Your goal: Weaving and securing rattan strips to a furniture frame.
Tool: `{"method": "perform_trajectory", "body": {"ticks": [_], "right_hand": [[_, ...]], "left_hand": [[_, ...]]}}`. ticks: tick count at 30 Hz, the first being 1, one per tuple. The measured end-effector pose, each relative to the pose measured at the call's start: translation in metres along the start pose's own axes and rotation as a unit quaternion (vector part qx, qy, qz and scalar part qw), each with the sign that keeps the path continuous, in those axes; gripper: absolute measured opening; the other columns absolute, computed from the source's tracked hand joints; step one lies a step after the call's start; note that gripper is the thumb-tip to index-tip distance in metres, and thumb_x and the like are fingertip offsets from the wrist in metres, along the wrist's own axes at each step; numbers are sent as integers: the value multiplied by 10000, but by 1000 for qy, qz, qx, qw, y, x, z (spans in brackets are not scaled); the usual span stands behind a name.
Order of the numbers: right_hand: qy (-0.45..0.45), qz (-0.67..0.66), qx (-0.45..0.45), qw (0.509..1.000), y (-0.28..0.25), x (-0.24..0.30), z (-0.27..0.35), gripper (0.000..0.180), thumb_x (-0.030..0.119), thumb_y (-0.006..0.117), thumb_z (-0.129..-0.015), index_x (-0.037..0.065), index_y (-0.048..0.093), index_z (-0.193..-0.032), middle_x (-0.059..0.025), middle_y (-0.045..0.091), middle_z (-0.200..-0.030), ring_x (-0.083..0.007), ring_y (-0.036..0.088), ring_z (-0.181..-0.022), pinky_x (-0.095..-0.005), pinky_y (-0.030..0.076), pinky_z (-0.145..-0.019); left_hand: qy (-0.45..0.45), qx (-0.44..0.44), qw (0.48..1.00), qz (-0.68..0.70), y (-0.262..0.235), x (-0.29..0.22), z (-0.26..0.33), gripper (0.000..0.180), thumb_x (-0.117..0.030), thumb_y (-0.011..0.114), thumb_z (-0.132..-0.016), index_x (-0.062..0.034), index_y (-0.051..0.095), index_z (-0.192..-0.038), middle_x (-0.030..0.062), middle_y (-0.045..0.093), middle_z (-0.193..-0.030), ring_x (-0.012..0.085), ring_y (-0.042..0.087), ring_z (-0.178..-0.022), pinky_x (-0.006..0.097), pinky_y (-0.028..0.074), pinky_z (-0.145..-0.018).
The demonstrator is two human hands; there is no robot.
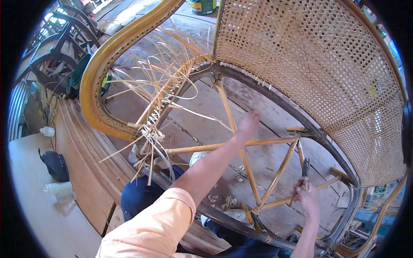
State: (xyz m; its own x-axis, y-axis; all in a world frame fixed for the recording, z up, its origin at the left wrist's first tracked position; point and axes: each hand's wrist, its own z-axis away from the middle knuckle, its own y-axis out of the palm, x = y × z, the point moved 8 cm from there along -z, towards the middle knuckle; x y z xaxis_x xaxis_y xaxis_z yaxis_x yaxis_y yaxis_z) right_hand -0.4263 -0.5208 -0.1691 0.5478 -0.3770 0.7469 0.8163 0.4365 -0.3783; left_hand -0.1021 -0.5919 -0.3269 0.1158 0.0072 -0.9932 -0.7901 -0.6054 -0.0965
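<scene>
A large rattan chair frame point(221, 71) lies in front of me, with crossed cane struts point(189, 148) inside it. My left hand point(249, 124) is over the struts, its fingers curled together; what they hold, if anything, is hidden. A pale loose cane strand point(206, 115) runs from the frame's left side toward that wrist. On the right, my right hand point(306, 198) is closed around a pair of dark-jawed pliers point(306, 167), jaws pointing up. Many loose cane ends point(159, 64) stick out where strips wrap the frame's left rail point(161, 101).
A woven cane panel point(297, 56) fills the upper right. A curved yellow arm point(92, 90) rises at left. Boards with a dark cap point(55, 165) and a white bottle point(58, 188) lie to the left. Dark chair frames point(56, 51) stand beyond; cane scraps point(228, 201) litter the floor.
</scene>
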Motion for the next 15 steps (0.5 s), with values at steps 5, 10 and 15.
{"method": "perform_trajectory", "body": {"ticks": [5, 10, 15], "right_hand": [[-45, 209, 105, 971, 24, 55, -53, 145, 35, 485, -842, -3, 525, -977, -46, 574, -706, -119, 547, -566, -254, 434, -489], [-124, 377, 95, 913, 67, 129, -119, 142, 108, 552, -773, -27, 554, -816, -103, 552, -612, -176, 538, -556, -337, 430, -539], [-138, 533, 49, 834, 70, 181, -149, 223, 176, 619, -715, -36, 607, -781, -190, 608, -668, -276, 597, -605, -392, 456, -579]], "left_hand": [[-314, 25, 914, 254, -22, -17, 42, 196, -263, 473, -901, -101, 536, -809, -15, 483, -630, 84, 386, -419, 240, 303, -366], [-265, 11, 933, 244, -58, -44, 17, 227, -313, 480, -907, -114, 508, -803, -35, 442, -635, 47, 313, -392, 224, 245, -334], [-267, 20, 911, 314, -55, -67, 10, 245, -321, 469, -909, -104, 520, -809, -28, 445, -638, 52, 304, -380, 222, 245, -336]]}}
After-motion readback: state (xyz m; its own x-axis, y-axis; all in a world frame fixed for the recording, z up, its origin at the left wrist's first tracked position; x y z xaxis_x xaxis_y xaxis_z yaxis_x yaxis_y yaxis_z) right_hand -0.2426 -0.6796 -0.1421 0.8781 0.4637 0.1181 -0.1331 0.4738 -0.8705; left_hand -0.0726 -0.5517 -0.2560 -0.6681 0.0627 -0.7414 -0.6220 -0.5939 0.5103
